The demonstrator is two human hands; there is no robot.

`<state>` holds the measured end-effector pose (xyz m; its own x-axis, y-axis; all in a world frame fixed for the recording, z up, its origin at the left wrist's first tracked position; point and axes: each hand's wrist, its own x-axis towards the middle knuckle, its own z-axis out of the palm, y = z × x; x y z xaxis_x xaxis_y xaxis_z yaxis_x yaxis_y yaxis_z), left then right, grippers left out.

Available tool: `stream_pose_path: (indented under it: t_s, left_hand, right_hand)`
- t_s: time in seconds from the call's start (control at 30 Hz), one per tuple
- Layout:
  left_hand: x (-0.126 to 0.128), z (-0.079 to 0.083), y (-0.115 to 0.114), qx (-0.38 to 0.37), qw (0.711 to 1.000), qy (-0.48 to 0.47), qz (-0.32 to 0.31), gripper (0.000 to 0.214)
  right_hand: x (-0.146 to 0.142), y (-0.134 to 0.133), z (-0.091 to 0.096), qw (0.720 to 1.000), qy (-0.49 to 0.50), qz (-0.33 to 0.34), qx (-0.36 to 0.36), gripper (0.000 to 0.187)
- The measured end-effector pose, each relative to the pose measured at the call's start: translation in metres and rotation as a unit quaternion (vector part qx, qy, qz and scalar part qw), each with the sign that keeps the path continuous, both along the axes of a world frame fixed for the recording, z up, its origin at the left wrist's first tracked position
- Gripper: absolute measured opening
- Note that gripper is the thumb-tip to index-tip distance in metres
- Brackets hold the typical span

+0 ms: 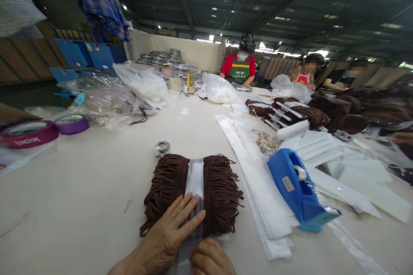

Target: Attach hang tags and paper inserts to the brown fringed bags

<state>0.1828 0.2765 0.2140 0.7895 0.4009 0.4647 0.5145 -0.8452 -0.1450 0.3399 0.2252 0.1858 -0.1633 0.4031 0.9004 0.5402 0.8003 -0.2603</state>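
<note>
A brown fringed piece [219, 193] lies on the white table [97, 189] right in front of me, wrapped down its middle by a white foam strip [195, 178]. My left hand [171, 232] lies flat on its near part, fingers stretched out over the fringe and the strip. My right hand [211, 258] is at the bottom edge, fingers curled at the near end of the strip; what they pinch is hidden.
A blue tape dispenser [298, 189] stands to the right, beside a stack of white foam strips [258, 189]. Purple tape rolls [71, 123] and plastic bags [145, 84] lie at the left. Bundled brown pieces [290, 114] lie farther back. People work at the far end.
</note>
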Motion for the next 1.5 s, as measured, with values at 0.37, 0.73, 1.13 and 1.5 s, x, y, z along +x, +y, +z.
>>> stream_pose_path:
  t_s: [0.37, 0.73, 1.13, 1.5]
  left_hand:
    - [-0.012, 0.030, -0.008, -0.187, 0.978, -0.073, -0.065, 0.041]
    - [0.012, 0.012, -0.009, -0.087, 0.982, -0.156, -0.062, 0.022]
    - [0.015, 0.003, -0.005, -0.072, 0.986, -0.143, -0.042, 0.016]
    - [0.019, 0.000, -0.006, -0.043, 0.989, -0.141, -0.025, 0.014]
  right_hand:
    - [0.010, -0.004, 0.010, 0.992, -0.120, 0.016, 0.038, 0.031]
    - [0.012, -0.013, 0.009, 0.986, -0.162, -0.016, -0.029, 0.034]
    - [0.062, -0.056, -0.020, 0.957, -0.149, 0.000, -0.248, 0.032]
    - [0.026, -0.049, -0.013, 0.993, -0.036, -0.003, -0.113, 0.021]
